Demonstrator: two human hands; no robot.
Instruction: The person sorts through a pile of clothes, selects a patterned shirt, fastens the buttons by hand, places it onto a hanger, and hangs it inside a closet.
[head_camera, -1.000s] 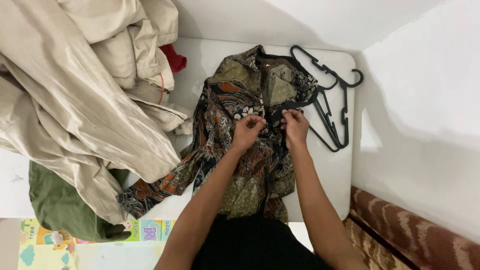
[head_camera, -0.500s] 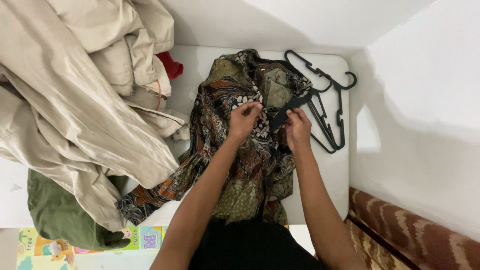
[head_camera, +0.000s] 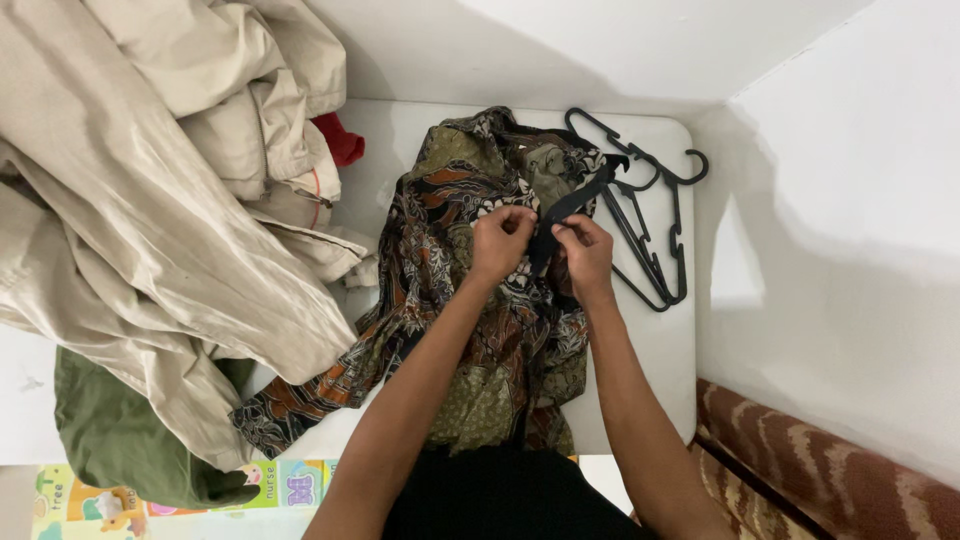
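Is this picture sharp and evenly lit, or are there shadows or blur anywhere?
Head view: soft, even light and sharp focus; the patterned shirt shows crisp detail, both hands unblurred; a grey shadow falls across the white wall on the right; no glare.

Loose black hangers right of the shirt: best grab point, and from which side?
Probably the hooks at the top of the black hangers, near, coming from the wall side. They lie flat on the white table, hooks pointing away from the batik shirt, clear of both the left hand and right hand.
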